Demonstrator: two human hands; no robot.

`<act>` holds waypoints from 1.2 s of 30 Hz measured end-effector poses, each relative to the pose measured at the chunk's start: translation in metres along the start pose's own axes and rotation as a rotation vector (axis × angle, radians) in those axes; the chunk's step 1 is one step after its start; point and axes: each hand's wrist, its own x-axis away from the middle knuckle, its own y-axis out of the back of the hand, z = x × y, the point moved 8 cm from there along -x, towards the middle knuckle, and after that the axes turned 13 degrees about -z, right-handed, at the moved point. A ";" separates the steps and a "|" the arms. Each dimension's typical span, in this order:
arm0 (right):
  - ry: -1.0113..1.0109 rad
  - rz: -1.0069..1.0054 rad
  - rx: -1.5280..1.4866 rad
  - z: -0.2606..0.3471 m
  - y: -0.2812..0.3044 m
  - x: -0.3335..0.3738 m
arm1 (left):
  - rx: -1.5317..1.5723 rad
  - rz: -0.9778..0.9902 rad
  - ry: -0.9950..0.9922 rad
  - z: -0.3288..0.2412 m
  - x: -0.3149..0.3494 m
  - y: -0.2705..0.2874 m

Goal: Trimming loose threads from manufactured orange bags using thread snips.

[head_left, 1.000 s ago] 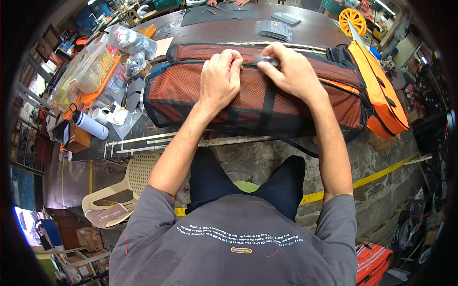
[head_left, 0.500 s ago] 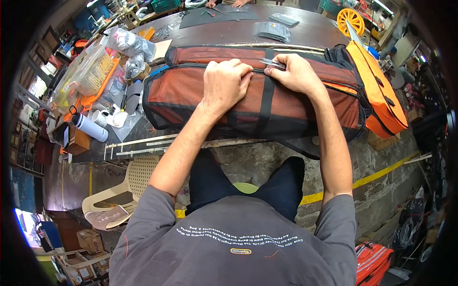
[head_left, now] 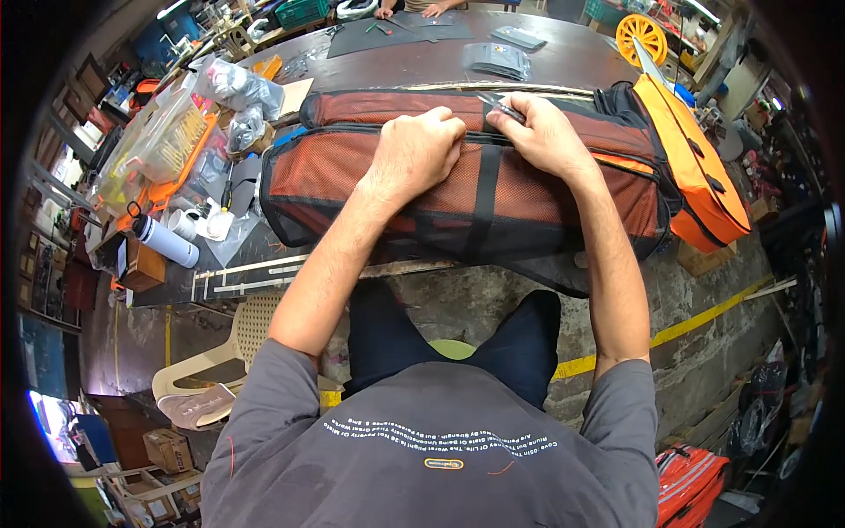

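Note:
A long bag of orange-red mesh with black trim lies across the table edge in front of me. Along its upper side runs a dark zipper seam. My left hand is closed at this seam, left of a black strap; whatever its fingers pinch is hidden. On the other side of the strap, my right hand is closed around a small pointed metal tool, which looks like thread snips. The tool's tip points up and left, close over the bag's far panel.
A bright orange bag stands against the right end. To the left are a clear plastic box, a white bottle and bagged parts. Dark packets lie on the far table, where another person's hands rest. A beige chair is at lower left.
The bag has shifted slightly left. My right hand has turned a little, and the tool's tip now points more upward. My left hand stays closed at the seam.

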 end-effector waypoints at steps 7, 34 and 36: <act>-0.147 -0.063 -0.145 -0.005 0.012 0.002 | 0.037 0.035 -0.051 0.009 -0.003 -0.018; 0.279 -0.344 0.178 0.017 0.045 0.083 | 0.090 -0.320 0.097 0.053 0.026 0.077; 0.324 -0.382 0.157 0.020 0.045 0.087 | -0.071 -0.187 0.090 0.037 0.038 0.049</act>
